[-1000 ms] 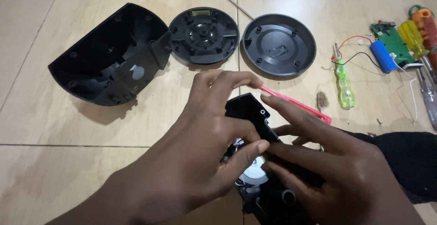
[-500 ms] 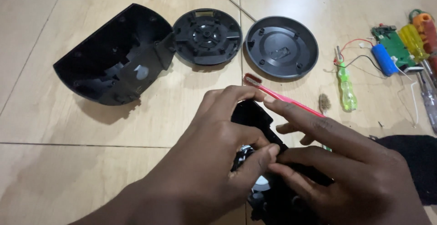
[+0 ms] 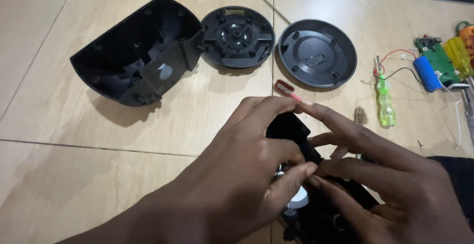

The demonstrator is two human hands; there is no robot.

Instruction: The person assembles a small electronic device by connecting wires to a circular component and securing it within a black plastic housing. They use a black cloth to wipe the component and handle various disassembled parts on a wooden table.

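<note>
item: black plastic assembly with a pale round part inside (image 3: pixel 296 140), lying on the pale wooden tabletop (image 3: pixel 74 184) at near centre-right, mostly covered by both hands.

left hand (image 3: pixel 242 175): reaches in from the near left, fingers curled over the assembly, thumb and forefinger pinched together at its middle; what the tips pinch is hidden.

right hand (image 3: pixel 390 184): comes in from the near right, fingers spread across the assembly, fingertips meeting those of the left hand; it presses on the part, but whether it grips anything cannot be told.

pink-handled small brush with reddish bristles (image 3: pixel 285 89): just beyond the hands, its head showing, the handle running under the fingers.

curved black plastic housing shell, open side up (image 3: pixel 133 51): far left.

round black plastic disc with ribs and a central hub (image 3: pixel 238 36): far centre, touching the shell's right end.

round black plastic cover, plainer face (image 3: pixel 317 52): just right of the ribbed disc.

translucent green-handled screwdriver (image 3: pixel 385 101): right of the cover, red and black wires beside it.

green circuit board with a blue cylinder (image 3: pixel 434 68): far right.

yellow-handled tool (image 3: pixel 459 56): at the far right edge, beside the board.
</note>
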